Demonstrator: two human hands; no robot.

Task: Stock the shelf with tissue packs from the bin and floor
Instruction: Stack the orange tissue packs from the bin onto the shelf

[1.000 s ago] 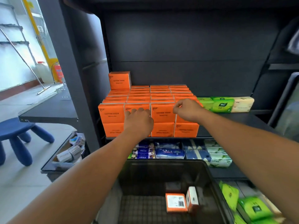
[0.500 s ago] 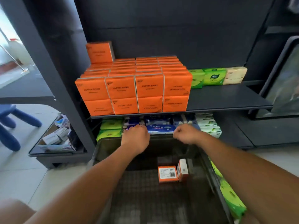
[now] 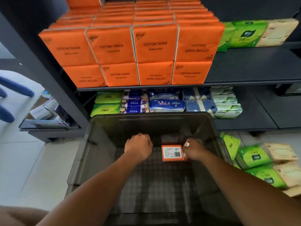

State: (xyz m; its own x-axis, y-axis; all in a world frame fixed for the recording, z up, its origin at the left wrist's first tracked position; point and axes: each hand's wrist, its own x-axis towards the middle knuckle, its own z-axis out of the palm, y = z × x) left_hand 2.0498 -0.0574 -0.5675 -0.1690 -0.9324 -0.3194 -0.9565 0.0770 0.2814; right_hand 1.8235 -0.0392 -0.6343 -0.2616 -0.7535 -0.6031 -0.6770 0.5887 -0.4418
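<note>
Judged well along, not finished. Upper shelf at frame top already filled on its left with orange packs in two tiers, bare to their right save a short row of green and beige at upper right. Left to do: two packs in the bin at lower centre, plus a green and beige pile on the floor at the right edge. Nearer pack lying flat on the bin bottom at centre, label and barcode up, edges square to the frame. Close to square in outline, a little wider across the frame, so long axis judged left to right, though not surely. Second pack just right of it, standing on edge, mostly hidden by the right hand. Right grip at the flat pack's right edge; cannot tell whether clamped. Left hand just left of that pack, apart from it, grip loosely curled on nothing.
</note>
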